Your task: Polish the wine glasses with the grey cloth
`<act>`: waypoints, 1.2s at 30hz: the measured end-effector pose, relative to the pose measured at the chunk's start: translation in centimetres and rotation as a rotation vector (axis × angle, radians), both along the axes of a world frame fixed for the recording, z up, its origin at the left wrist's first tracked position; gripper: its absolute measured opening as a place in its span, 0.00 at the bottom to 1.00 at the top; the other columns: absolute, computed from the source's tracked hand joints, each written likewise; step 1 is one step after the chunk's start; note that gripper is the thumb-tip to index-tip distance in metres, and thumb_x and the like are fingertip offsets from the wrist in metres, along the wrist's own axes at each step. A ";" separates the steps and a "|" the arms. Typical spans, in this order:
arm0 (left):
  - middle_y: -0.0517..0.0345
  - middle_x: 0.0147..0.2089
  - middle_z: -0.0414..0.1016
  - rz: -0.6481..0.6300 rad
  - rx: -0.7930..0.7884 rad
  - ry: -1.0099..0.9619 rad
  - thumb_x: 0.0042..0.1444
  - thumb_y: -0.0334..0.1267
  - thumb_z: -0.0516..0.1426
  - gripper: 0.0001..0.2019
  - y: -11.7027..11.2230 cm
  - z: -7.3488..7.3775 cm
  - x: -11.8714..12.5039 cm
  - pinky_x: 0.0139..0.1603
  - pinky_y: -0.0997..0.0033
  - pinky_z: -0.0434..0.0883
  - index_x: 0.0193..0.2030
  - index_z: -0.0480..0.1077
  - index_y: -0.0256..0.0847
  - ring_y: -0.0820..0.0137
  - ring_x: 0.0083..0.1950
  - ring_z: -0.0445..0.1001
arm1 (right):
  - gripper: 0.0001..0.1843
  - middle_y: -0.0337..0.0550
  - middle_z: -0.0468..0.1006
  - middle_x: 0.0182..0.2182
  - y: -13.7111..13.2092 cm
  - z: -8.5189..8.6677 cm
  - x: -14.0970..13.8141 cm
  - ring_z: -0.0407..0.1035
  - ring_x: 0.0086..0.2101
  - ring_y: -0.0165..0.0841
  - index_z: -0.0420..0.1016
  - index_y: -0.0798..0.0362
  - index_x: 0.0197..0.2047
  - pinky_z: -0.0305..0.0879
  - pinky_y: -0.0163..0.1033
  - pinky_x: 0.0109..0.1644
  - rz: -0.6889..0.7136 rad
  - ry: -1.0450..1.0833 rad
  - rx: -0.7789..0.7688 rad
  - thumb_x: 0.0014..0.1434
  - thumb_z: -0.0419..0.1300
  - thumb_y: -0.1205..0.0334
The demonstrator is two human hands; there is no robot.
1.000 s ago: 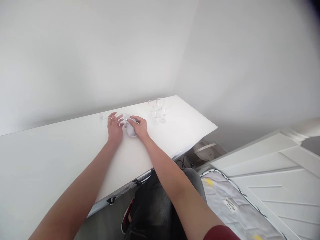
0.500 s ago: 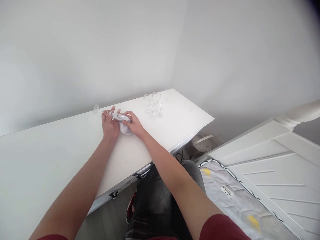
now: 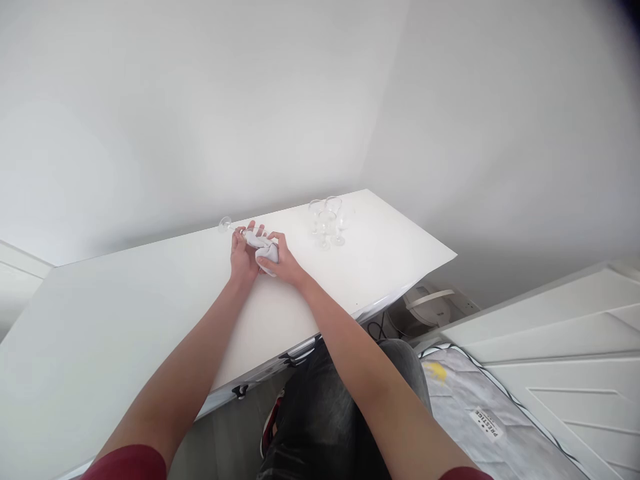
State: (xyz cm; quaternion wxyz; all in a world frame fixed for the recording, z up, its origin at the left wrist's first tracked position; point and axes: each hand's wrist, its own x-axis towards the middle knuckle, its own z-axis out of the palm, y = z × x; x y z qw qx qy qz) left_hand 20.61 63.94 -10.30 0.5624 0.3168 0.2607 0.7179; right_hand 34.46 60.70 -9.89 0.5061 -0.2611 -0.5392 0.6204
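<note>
A clear stemmed glass (image 3: 225, 225) lies sideways in my left hand (image 3: 244, 259), its round foot pointing left and its bowl end toward my right hand. My left fingers are closed around the stem and bowl. A light grey cloth (image 3: 267, 252) is bunched in my right hand (image 3: 286, 261), whose fingers press it against the glass. The cloth and my fingers hide most of the bowl. Both hands are just above the white tabletop (image 3: 290, 307). To their right, several clear stemmed glasses (image 3: 327, 223) stand upright in a close group.
Walls meet in a corner behind the dresser. Black handles (image 3: 240, 391) show on its front. Beyond its right end sits a round lidded container (image 3: 431, 310) with a black cable beside it. A mattress (image 3: 465, 400) and a white panelled bed end (image 3: 555, 333) are at lower right.
My view has turned a little to the left, so everything sits further right. The right hand has gathered the cloth more tightly at the bowl; the left still holds the glass.
</note>
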 end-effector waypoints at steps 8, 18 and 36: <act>0.50 0.62 0.79 -0.121 -0.010 0.098 0.63 0.54 0.68 0.16 -0.8 0.5 0.2 0.39 0.68 0.78 0.45 0.72 0.48 0.63 0.51 0.79 | 0.32 0.29 0.77 0.35 0.7 0.5 1.5 0.55 0.18 0.22 0.58 0.39 0.63 0.74 0.39 0.31 0.070 0.257 -0.179 0.63 0.67 0.44; 0.52 0.62 0.79 0.026 -0.027 0.059 0.62 0.49 0.69 0.13 -0.5 0.3 0.2 0.50 0.68 0.78 0.43 0.73 0.47 0.65 0.58 0.78 | 0.28 0.33 0.76 0.36 0.3 0.1 1.1 0.71 0.25 0.29 0.64 0.40 0.64 0.73 0.36 0.27 -0.082 0.061 -0.108 0.61 0.63 0.54; 0.54 0.61 0.79 -0.038 -0.271 0.045 0.69 0.50 0.63 0.11 -3.4 0.6 0.0 0.35 0.66 0.82 0.49 0.70 0.49 0.64 0.46 0.81 | 0.25 0.36 0.78 0.38 -0.8 -0.3 -0.2 0.70 0.21 0.27 0.67 0.40 0.63 0.70 0.34 0.21 0.016 0.060 -0.256 0.68 0.64 0.43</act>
